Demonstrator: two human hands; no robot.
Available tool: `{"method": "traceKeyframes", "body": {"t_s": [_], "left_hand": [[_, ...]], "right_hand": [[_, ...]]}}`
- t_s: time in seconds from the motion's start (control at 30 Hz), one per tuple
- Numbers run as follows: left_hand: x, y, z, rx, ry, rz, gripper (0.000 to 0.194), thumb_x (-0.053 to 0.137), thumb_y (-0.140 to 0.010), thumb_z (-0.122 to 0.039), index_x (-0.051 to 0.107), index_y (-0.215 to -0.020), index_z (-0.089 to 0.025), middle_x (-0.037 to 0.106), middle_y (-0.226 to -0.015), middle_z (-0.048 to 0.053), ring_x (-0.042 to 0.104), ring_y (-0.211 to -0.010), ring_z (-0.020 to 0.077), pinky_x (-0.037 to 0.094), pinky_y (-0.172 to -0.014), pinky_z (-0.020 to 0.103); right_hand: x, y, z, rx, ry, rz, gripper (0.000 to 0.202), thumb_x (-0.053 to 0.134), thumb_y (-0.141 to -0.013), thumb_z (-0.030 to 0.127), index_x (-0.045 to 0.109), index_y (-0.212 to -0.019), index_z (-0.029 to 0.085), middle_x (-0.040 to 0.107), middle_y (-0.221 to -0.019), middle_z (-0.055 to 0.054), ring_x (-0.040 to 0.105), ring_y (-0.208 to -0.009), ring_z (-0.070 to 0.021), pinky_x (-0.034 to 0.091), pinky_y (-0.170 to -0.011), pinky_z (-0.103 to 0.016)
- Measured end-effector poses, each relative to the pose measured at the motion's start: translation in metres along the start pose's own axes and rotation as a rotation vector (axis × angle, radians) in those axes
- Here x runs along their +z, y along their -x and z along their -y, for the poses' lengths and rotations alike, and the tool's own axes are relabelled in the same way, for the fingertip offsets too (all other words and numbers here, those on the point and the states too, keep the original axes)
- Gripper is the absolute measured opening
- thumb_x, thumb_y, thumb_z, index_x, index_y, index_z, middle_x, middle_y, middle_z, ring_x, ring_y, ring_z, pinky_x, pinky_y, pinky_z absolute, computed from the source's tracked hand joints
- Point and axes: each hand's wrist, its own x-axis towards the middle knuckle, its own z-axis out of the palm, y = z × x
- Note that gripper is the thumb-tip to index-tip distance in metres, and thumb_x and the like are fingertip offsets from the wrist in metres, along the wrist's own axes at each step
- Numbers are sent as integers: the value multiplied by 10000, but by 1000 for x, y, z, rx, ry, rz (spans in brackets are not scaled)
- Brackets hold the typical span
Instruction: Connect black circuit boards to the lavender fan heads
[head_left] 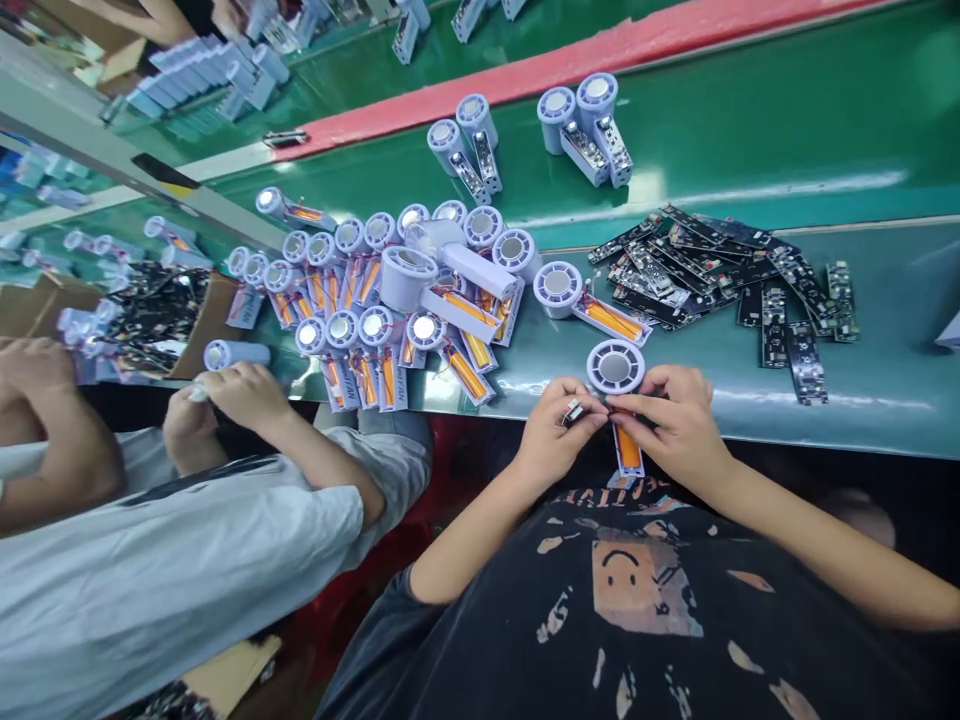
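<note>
Lilac fan unit (616, 367) held at near edge of tabletop (885, 400), body hanging past it; long axis runs toward the torso, round head away, orange cell (628, 448) nearest the shirt. Left hand (561, 428) and right hand (675, 420) flank it about equally close, tips meeting just below the head. Left fingers narrow, small dark piece with white end (574, 411) in them; right fingers closed on the unit, exact pinch point hidden. Circuit boards (697, 265) beyond right hand
</note>
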Motion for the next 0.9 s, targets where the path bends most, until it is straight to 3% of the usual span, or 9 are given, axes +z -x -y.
{"method": "traceKeyframes", "body": {"t_s": [0.13,0.23,0.37,0.47,0.67,0.9], "left_hand": [[-6,-2,-2,25,-12,69,121,654,-930,-278,731,-871,-205,632,-943,35,628,-899,172,526,-880,317],[-12,-2,0,72,-15,30,114,649,-933,-280,729,-900,-206,646,-960,39,640,-927,172,525,-890,318],[-17,1,4,81,-50,-28,115,658,-923,-300,704,-977,-209,691,-987,53,665,-933,183,531,-828,308],[-14,1,3,129,-115,-3,112,655,-925,-294,690,-993,-211,716,-941,42,671,-870,174,527,-802,302],[-4,-4,-2,282,-247,-12,86,614,-910,-204,663,-839,-198,711,-814,9,645,-772,148,496,-732,263],[1,-8,-4,181,-115,-2,172,579,-923,-208,623,-758,-192,676,-741,-7,613,-703,131,467,-688,244]], "right_hand": [[2,-1,4,24,-33,15,209,596,-972,352,803,-949,341,569,-934,-51,477,-897,-232,368,-802,-403],[4,-3,8,96,-58,9,225,605,-960,356,791,-845,302,543,-902,-50,474,-887,-236,364,-803,-415],[5,-4,7,148,-82,31,204,608,-948,347,776,-841,301,520,-914,-45,479,-900,-237,362,-839,-434],[5,-4,7,128,-73,43,189,615,-942,350,775,-854,303,512,-922,-43,478,-915,-238,358,-861,-441],[6,-4,6,101,-83,16,222,609,-951,379,770,-826,291,526,-908,-42,489,-910,-235,363,-851,-433],[8,-4,0,64,-169,-17,179,617,-939,355,787,-936,299,541,-915,-48,509,-902,-235,387,-869,-444]]}}
